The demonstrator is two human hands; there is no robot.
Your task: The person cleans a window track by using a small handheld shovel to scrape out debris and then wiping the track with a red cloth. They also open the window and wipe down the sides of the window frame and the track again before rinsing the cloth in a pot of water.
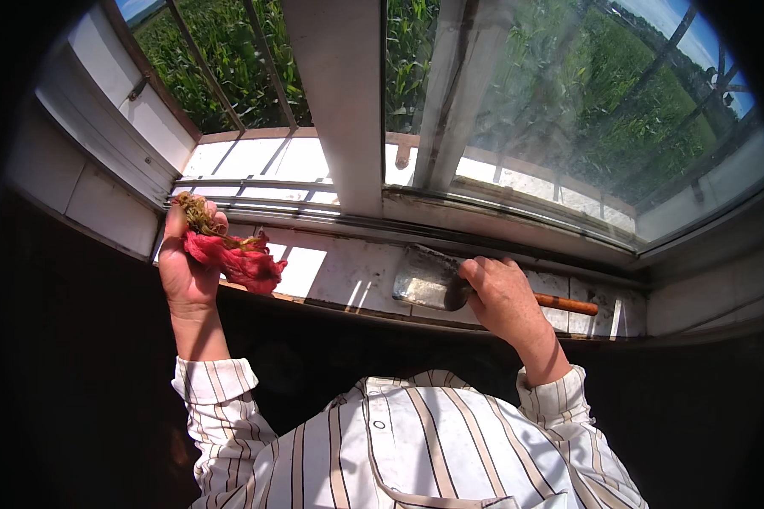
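Note:
My left hand [194,264] is raised at the left end of the tiled windowsill [350,264]. It holds a wilted red flower [248,259] with limp, crumpled petals, which hang to the right of the palm. A dried, brownish-green part of the plant [197,213] rests among the fingers. On the right, my right hand [500,296] is closed around a hand shovel where the blade meets the handle. The shovel's worn metal blade [423,280] points left over the sill. Its wooden handle [570,304] sticks out to the right; my fingers hide its middle.
Behind the sill run sliding-window tracks [254,207] and a white upright frame [340,108]. A glass pane [547,127] covers the right side. Metal bars [270,63] stand outside, before green crops [229,51]. Dark stains mark the sill's right end.

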